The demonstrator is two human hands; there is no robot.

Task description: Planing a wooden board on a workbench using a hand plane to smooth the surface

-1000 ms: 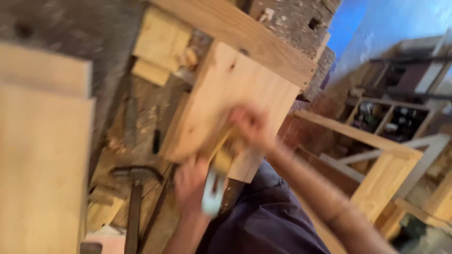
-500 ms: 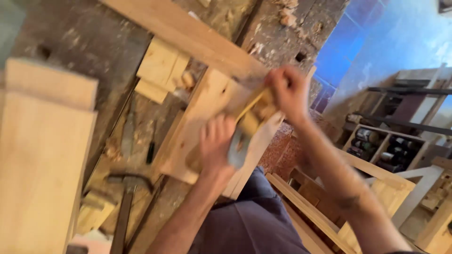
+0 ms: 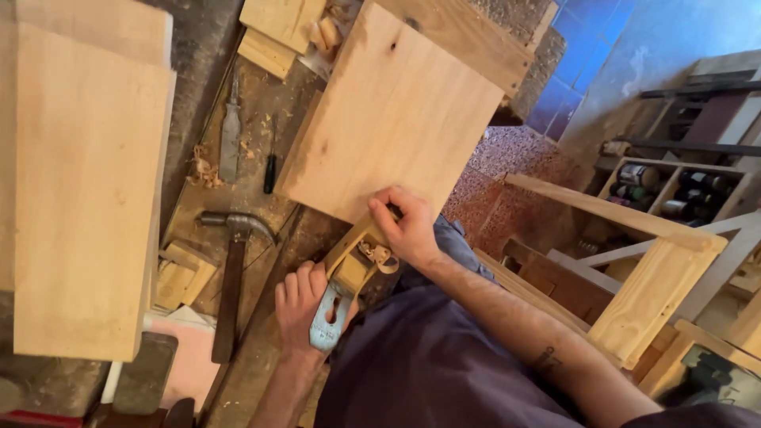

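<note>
A wooden hand plane with a grey-blue metal rear lies at the near edge of a pale wooden board on the workbench. My right hand grips the plane's front end, right at the board's near edge. My left hand wraps around the plane's rear, close to my body. The plane points up along the board.
A claw hammer lies left of the plane. A chisel, a small dark tool and wood shavings sit on the bench beyond it. Large pale boards fill the left. A wooden frame and shelves with cans stand at right.
The plane and both hands have come back down the board, from its far part to its near edge. The view has steadied and shifted.
</note>
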